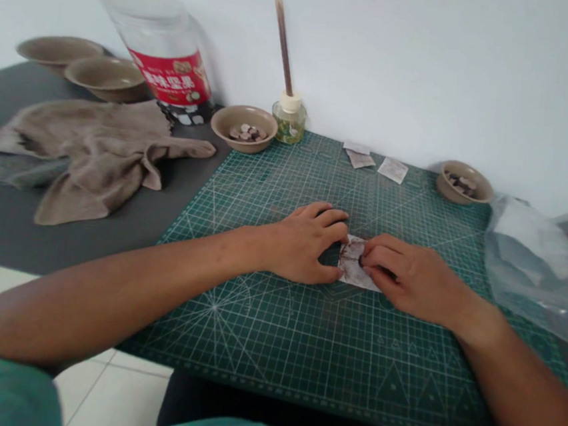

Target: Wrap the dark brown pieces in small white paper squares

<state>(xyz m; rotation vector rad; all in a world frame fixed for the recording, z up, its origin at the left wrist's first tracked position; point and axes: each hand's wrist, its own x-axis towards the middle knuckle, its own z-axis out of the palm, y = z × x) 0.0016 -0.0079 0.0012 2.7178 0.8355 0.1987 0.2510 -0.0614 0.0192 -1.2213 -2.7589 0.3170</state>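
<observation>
A small white paper sachet [353,263] with brown marks lies on the green cutting mat [271,346], in front of me. My left hand [304,243] holds its left edge between the fingertips and thumb. My right hand [411,280] presses in from the right, its fingertips on the sachet and covering part of it. Beyond the hands, several similar flat white sachets [369,159] lie near the far edge of the mat. The sachet's contents are hidden.
Two tan bowls [244,127] [464,182] of brown pieces stand at the mat's far edge. A reed diffuser [288,116] and a large plastic jar with a red label [170,65] stand behind. A crumpled towel [88,161] lies on the grey table, and a clear plastic bag [534,270] lies right.
</observation>
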